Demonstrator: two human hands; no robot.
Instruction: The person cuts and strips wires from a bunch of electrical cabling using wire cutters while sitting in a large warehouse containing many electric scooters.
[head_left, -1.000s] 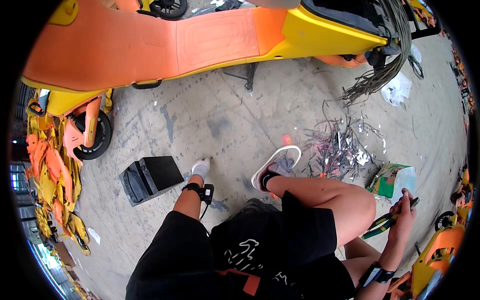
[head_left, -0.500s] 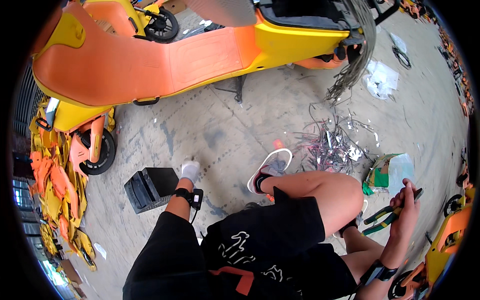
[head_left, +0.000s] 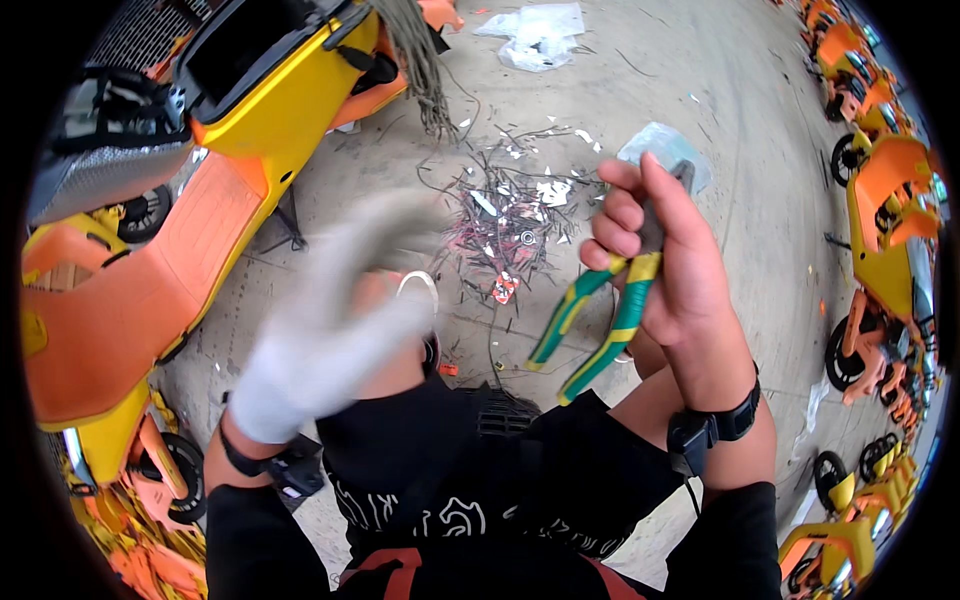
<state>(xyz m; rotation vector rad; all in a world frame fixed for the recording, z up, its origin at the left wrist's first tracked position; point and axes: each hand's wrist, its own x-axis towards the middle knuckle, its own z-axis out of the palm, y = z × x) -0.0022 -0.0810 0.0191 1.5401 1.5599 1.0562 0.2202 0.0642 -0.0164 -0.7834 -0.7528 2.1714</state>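
Note:
My left hand [head_left: 315,330], in a white-grey glove, is raised above my left knee. It is blurred, but its thumb shows apart from the fingers and nothing shows in it. My bare right hand [head_left: 690,265] grips pliers [head_left: 625,315] around their metal head, over my right leg. Their green and yellow handles are spread and point down toward my lap; the jaws are mostly hidden by my fingers. The two hands are apart.
A heap of cut wires and scraps [head_left: 510,215] lies on the concrete floor ahead. To the left stands an orange and yellow scooter body [head_left: 215,200], a bundle of grey cords [head_left: 415,65] hanging from it. More scooters [head_left: 885,235] line the right side. Clear plastic sheeting [head_left: 540,35] lies farther off.
The view has swung right, and the black box has left it. My left hand has come up from beside that box. My right hand has brought the pliers in front of me.

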